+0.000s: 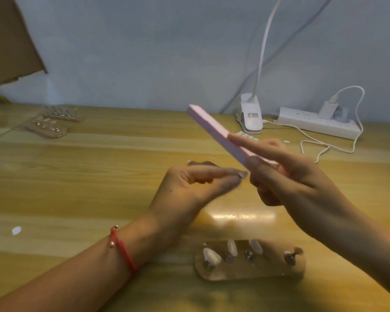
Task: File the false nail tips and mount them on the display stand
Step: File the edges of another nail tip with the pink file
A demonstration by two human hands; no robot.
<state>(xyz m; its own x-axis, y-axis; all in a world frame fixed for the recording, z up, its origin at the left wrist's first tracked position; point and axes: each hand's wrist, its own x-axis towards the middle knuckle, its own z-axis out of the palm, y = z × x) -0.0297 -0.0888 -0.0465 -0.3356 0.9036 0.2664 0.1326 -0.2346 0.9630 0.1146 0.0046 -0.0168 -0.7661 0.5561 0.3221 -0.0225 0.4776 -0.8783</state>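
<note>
My right hand (286, 174) grips a long pink nail file (212, 129) that slants up to the left above the table. My left hand (198, 183) pinches a small clear nail tip (243, 174) between thumb and forefinger and holds it against the file's lower end. Close to me on the table lies a wooden display stand (250, 270) with metal pegs. Three clear nail tips (232, 247) sit on its left pegs, and the rightmost peg (289, 256) is bare.
Two more wooden stands (54, 122) lie at the far left. A white clip lamp (251, 115), a power strip (318, 122) with charger and cable, and small white sticky dots (245, 135) sit at the back right. A white scrap (16, 230) lies at left.
</note>
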